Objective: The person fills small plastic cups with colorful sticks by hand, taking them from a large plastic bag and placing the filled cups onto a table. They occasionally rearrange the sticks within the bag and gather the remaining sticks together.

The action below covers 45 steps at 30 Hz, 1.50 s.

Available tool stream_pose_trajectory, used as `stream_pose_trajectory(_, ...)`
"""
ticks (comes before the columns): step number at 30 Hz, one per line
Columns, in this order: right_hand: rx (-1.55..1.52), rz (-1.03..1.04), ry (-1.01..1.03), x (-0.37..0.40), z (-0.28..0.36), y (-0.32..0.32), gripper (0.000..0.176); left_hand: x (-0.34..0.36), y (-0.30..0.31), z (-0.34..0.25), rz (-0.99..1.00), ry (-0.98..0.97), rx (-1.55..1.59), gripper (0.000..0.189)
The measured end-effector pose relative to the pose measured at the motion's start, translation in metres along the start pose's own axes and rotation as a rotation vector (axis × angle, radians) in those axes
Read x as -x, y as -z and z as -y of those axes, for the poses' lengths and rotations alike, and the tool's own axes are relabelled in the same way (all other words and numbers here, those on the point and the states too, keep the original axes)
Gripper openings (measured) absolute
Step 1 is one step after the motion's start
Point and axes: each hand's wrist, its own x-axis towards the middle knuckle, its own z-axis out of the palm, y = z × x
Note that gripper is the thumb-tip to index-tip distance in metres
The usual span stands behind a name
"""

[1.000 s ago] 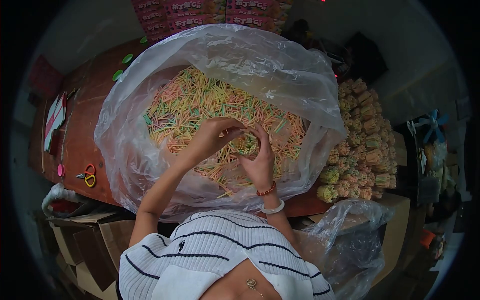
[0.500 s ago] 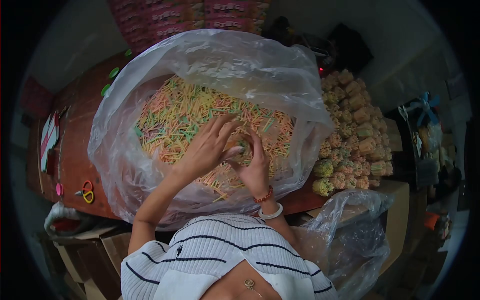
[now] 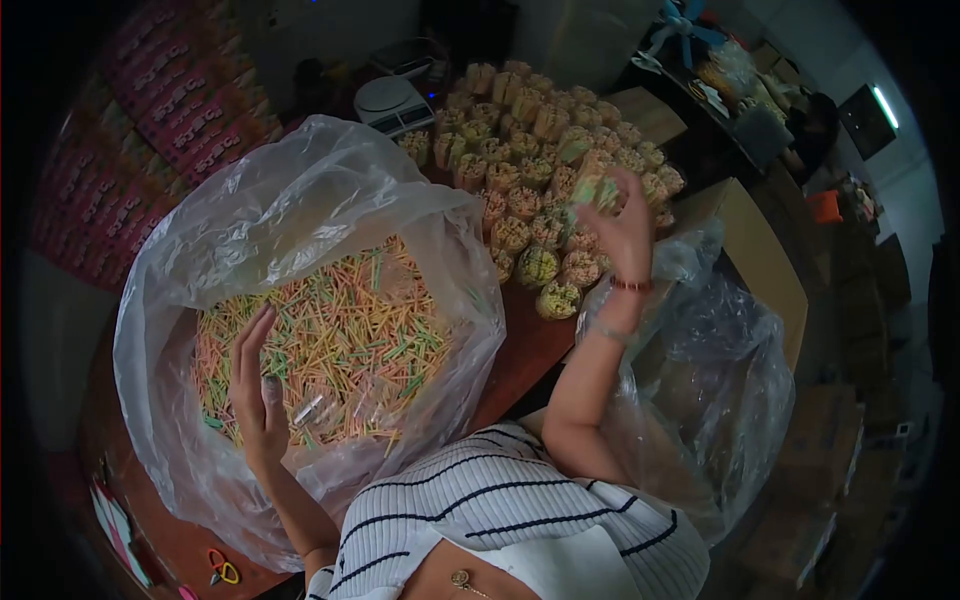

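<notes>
Colourful short sticks (image 3: 340,330) in yellow, pink and green fill a large clear plastic bag (image 3: 150,330) on the table. Over the left part of the sticks is my left hand (image 3: 258,400), fingers stretched and holding nothing. My right hand (image 3: 625,225) grips a bundle of sticks (image 3: 598,192) above the standing rows of similar bundles (image 3: 522,203). A small shiny metallic item (image 3: 310,408) lies on the sticks beside my left hand.
A white scale (image 3: 390,100) stands behind the bundles. An open cardboard box (image 3: 765,260) with clear plastic (image 3: 700,390) is at the right. Scissors (image 3: 223,567) lie at the lower left. Pink printed packages (image 3: 160,110) are stacked at the back left.
The view has swung right. My hands have moved apart: the right one has carried a bundle from above the bag to the standing bundles, while the left one has opened and stayed over the bag.
</notes>
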Motion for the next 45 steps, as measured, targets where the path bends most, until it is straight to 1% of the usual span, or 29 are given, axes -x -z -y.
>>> stream_pose_trajectory(2, 0.313, -0.261, -0.138, -0.046, -0.051, -0.005, 0.066, 0.0, 0.004, 0.004, 0.031, 0.001, -0.089, 0.056)
stream_pose_trajectory(3, 0.477, -0.374, -0.171, -0.061, -0.081, -0.008, 0.065, 0.002, 0.004, 0.006, 0.034, -0.005, -0.088, 0.056)
stream_pose_trajectory(4, 0.476, -0.38, -0.171, -0.067, -0.096, -0.01, 0.065, 0.005, 0.003, 0.009, 0.066, 0.005, -0.1, 0.051)
stream_pose_trajectory(6, 0.49, -0.527, -0.294, -0.078, -0.108, -0.013, 0.076, 0.005, 0.002, 0.01, 0.108, -0.004, -0.126, 0.039)
stream_pose_trajectory(9, 0.477, -0.555, -0.269, -0.081, -0.118, -0.025, 0.075, 0.01, 0.002, 0.018, 0.197, 0.075, -0.135, 0.037)
stream_pose_trajectory(11, 0.564, -0.521, -0.265, -0.074, -0.124, -0.026, 0.076, 0.012, 0.002, 0.022, 0.214, 0.123, -0.132, 0.038)
stream_pose_trajectory(13, 0.546, -0.561, -0.326, -0.069, -0.117, -0.029, 0.072, 0.015, -0.004, 0.029, 0.208, 0.189, -0.132, 0.039)
stream_pose_trajectory(15, 0.584, -0.702, 0.03, -0.06, -0.123, -0.03, 0.06, 0.01, -0.021, 0.041, 0.2, 0.213, -0.067, 0.047)
stream_pose_trajectory(17, -0.192, -0.494, 0.193, -0.021, -0.052, -0.036, 0.045, -0.005, -0.045, 0.049, 0.196, 0.08, -0.077, 0.059)
stream_pose_trajectory(19, -0.552, -0.105, 0.194, 0.039, 0.026, -0.053, 0.036, -0.024, -0.079, 0.06, 0.209, 0.005, -0.02, 0.073)
stream_pose_trajectory(21, -0.618, 0.529, 0.185, 0.092, 0.052, -0.066, 0.037, -0.043, -0.119, 0.083, 0.203, -0.183, -0.008, 0.08)
stream_pose_trajectory(23, -0.143, 0.739, 0.385, 0.13, 0.081, -0.092, 0.045, -0.059, -0.141, 0.094, 0.363, -0.126, 0.018, 0.081)
stream_pose_trajectory(24, -0.15, 0.764, 0.396, 0.143, 0.084, -0.105, 0.045, -0.057, -0.143, 0.093, 0.347, -0.104, 0.011, 0.081)
stream_pose_trajectory(26, -0.251, 0.525, 0.422, 0.16, 0.071, -0.133, 0.058, -0.056, -0.142, 0.091, 0.193, -0.005, 0.075, 0.079)
stream_pose_trajectory(27, -0.256, 0.539, 0.436, 0.165, 0.059, -0.148, 0.058, -0.054, -0.137, 0.09, 0.176, 0.004, 0.07, 0.079)
stream_pose_trajectory(29, -0.49, 0.425, 0.225, 0.173, 0.038, -0.17, 0.072, -0.042, -0.123, 0.081, 0.214, 0.314, 0.509, 0.071)
stream_pose_trajectory(30, -0.491, 0.439, 0.224, 0.174, 0.039, -0.175, 0.072, -0.032, -0.121, 0.072, 0.206, 0.325, 0.509, 0.071)
stream_pose_trajectory(32, -0.805, 0.698, -0.095, 0.169, 0.044, -0.191, 0.08, -0.014, -0.118, 0.056, 0.143, 0.511, 1.009, 0.064)
stream_pose_trajectory(33, -0.806, 0.707, -0.092, 0.164, 0.047, -0.199, 0.08, -0.012, -0.108, 0.061, 0.134, 0.512, 1.008, 0.064)
stream_pose_trajectory(35, -0.748, 0.619, 0.172, 0.146, 0.055, -0.216, 0.076, -0.013, -0.077, 0.083, 0.333, 0.32, 0.355, 0.061)
stream_pose_trajectory(36, -0.652, 0.632, 0.225, 0.128, 0.062, -0.22, 0.072, -0.017, -0.062, 0.09, 0.343, 0.327, 0.212, 0.068)
stream_pose_trajectory(37, -0.552, 0.643, 0.273, 0.1, 0.065, -0.223, 0.069, -0.02, -0.059, 0.109, 0.347, 0.327, 0.216, 0.068)
stream_pose_trajectory(39, -1.484, 0.836, -0.373, 0.012, 0.001, -0.278, 0.068, -0.027, -0.066, 0.151, 0.239, 0.005, -0.414, 0.083)
stream_pose_trajectory(40, -0.788, 0.582, 0.142, -0.003, 0.043, -0.283, 0.067, -0.035, -0.07, 0.156, 0.241, -0.001, -0.413, 0.083)
stream_pose_trajectory(41, -0.064, 0.278, 0.582, -0.019, 0.094, -0.278, 0.068, -0.046, -0.076, 0.158, 0.245, -0.002, -0.553, 0.091)
stream_pose_trajectory(42, -0.033, 0.277, 0.597, -0.036, 0.115, -0.279, 0.063, -0.058, -0.082, 0.161, 0.246, -0.005, -0.694, 0.099)
stream_pose_trajectory(43, -0.003, 0.276, 0.613, -0.054, 0.127, -0.281, 0.059, -0.075, -0.084, 0.167, 0.245, -0.016, -0.696, 0.099)
stream_pose_trajectory(44, -0.001, 0.265, 0.611, -0.071, 0.131, -0.284, 0.059, -0.092, -0.086, 0.174, 0.293, -0.03, -0.636, 0.107)
stream_pose_trajectory(45, -0.145, 0.465, 0.608, -0.087, 0.132, -0.286, 0.062, -0.106, -0.089, 0.181, 0.344, -0.042, -0.573, 0.117)
